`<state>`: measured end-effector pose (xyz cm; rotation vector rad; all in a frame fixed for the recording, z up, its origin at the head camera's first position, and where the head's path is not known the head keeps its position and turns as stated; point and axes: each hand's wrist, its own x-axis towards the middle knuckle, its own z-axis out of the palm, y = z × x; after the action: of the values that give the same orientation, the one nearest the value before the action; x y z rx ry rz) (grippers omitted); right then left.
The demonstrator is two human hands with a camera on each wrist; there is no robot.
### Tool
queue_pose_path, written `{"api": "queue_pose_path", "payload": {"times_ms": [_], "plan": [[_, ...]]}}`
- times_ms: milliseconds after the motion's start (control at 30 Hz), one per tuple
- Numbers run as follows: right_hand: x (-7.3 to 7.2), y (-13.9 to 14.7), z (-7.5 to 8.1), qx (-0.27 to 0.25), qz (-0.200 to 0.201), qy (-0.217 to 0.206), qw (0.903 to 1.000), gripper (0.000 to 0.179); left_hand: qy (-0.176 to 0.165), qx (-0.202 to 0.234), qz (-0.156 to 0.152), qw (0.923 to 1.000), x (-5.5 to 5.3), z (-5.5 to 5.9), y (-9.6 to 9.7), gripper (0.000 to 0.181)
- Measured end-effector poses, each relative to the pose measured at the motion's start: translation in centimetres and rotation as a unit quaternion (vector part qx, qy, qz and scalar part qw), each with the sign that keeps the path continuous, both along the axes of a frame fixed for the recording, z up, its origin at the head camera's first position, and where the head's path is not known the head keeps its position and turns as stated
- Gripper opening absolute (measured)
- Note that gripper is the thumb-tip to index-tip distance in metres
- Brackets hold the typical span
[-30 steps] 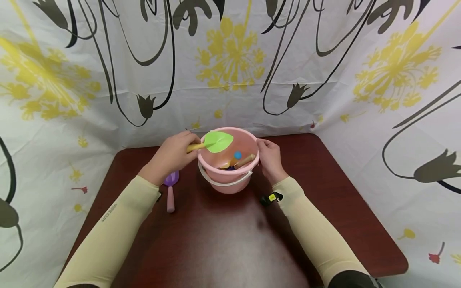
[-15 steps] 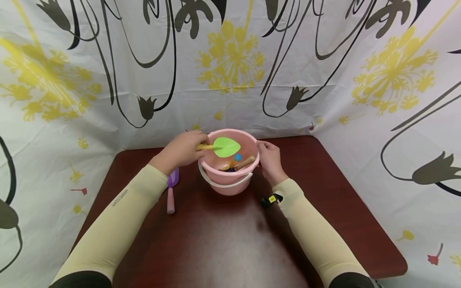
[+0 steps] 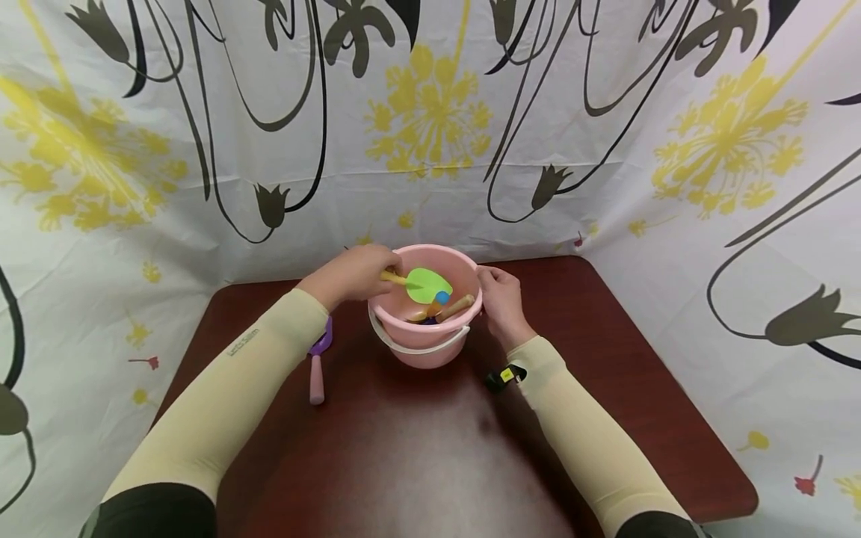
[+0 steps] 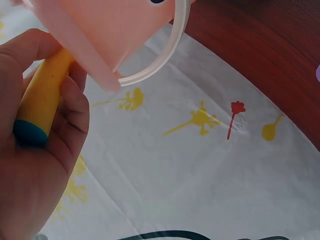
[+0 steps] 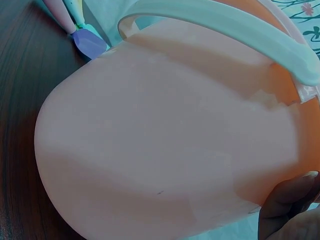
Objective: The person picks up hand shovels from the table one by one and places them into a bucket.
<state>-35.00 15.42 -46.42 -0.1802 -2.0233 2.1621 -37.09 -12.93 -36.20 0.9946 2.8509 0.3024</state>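
The left grip point(image 3: 363, 273) is curled round the yellow handle point(image 4: 44, 97) of the green shovel point(image 3: 427, 284), whose blade hangs within the mouth of the pink bucket point(image 3: 420, 338); whether it touches the blue-tipped piece point(image 3: 442, 297) there cannot be told. The bucket stands toward the far edge of the surface point(image 3: 403, 448), the right grip point(image 3: 503, 305) pinching its right rim. Placing the shovel inside seems the step in hand; the next move likely calls for lowering it and letting go, rim steadied. The purple scoop point(image 3: 317, 371) lies to the near left, apart from the bucket.
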Motion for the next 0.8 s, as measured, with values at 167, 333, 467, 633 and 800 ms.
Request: {"api": "queue_pose_path", "payload": {"times_ms": [167,333,467,633,800], "plan": [[0.1,0.1,0.1,-0.002,0.001,0.003,1.0000,0.029,-0.008,-0.022,-0.013,0.9996,-0.7,0.3,1.0,0.016],[0.2,0.1,0.1,-0.002,0.004,0.003,1.0000,0.030,-0.014,-0.039,-0.022,0.9989,-1.3,0.3,1.8,0.016],[0.0,0.1,0.0,-0.001,0.005,0.000,1.0000,0.031,-0.020,-0.047,-0.019,0.9985,-1.8,0.0,2.3,0.016],[-0.1,0.0,0.0,-0.004,0.001,-0.006,1.0000,0.030,-0.012,-0.066,-0.015,0.9976,-2.4,-0.6,3.0,0.014],[0.0,0.2,0.0,-0.006,0.001,-0.011,0.9999,0.030,-0.013,-0.088,-0.012,0.9960,-3.0,-0.8,3.8,0.012]]}}
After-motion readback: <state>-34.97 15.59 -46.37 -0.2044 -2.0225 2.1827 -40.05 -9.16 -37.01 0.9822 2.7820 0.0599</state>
